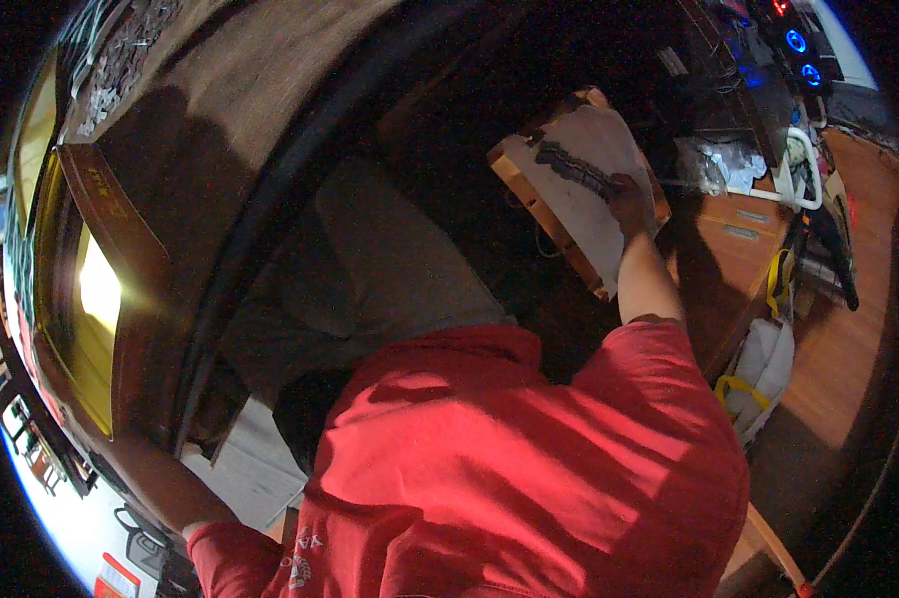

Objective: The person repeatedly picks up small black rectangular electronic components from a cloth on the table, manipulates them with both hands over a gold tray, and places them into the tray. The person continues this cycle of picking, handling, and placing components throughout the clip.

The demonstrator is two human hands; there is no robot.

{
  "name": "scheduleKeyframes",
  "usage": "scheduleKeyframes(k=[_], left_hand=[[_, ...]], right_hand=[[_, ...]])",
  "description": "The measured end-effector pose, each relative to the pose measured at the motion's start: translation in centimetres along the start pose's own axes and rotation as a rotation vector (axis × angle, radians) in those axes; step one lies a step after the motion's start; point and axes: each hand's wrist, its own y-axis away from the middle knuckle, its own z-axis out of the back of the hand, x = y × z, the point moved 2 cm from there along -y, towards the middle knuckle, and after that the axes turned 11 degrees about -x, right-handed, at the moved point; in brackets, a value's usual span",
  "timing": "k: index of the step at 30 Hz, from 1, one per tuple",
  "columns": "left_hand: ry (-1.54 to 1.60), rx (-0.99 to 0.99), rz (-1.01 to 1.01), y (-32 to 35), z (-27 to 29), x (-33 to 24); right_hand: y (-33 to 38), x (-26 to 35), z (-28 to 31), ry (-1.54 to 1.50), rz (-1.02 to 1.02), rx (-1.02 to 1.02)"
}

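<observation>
At the upper right, my right hand [626, 202] is closed at the near end of a dark, ridged strip [569, 165]. The strip stretches to the upper left over a pale sheet [594, 231], which covers a box-like thing with orange-brown edges [542, 202]. Dim light hides what the strip is and exactly how my fingers sit on it. My left forearm [155, 481] reaches up at the lower left toward a brown open box [118, 204] with a yellow inside and a bright light. My left hand itself does not show.
A brown tabletop [260, 60] curves across the upper left, with a heap of small grey pieces [121, 75] on it. To the right are a wooden drawer unit [743, 214], a white tubular frame [813, 169] and a white bag with yellow handles [765, 364]. Blue-lit fans [796, 41] glow beyond.
</observation>
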Motion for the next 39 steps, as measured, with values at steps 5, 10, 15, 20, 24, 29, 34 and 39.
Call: scheduleKeyframes(k=[5,10,15,20,24,29,34,39], left_hand=[[0.002,-0.005,-0.002,-0.1,-0.3,0.0],[0.003,-0.005,-0.004,0.1,-0.2,0.0],[0.001,-0.006,-0.002,0.1,0.1,0.0],[-0.001,-0.006,0.0,0.2,0.3,0.0],[-0.003,-0.003,0.0,0.2,0.4,0.1],[0.002,-0.006,-0.001,0.2,0.5,0.2],[0.002,-0.007,-0.002,0.1,0.7,0.1],[0.007,-0.007,-0.004,0.0,0.8,-0.1]], right_hand=[[0.1,0.8,0.7,0.003,0.022,-0.067],[-0.2,0.9,0.5,-0.028,0.211,-0.17],[-0.2,1.5,0.9,-0.019,0.215,-0.148],[-0.3,2.0,1.2,0.044,0.193,-0.145],[-0.3,2.3,1.1,0.231,0.179,0.033],[0.6,3.8,2.7,0.177,0.288,-0.124],[1.0,4.1,2.8,0.124,0.114,-0.151],[0.4,3.6,2.1,0.177,0.182,-0.139]])
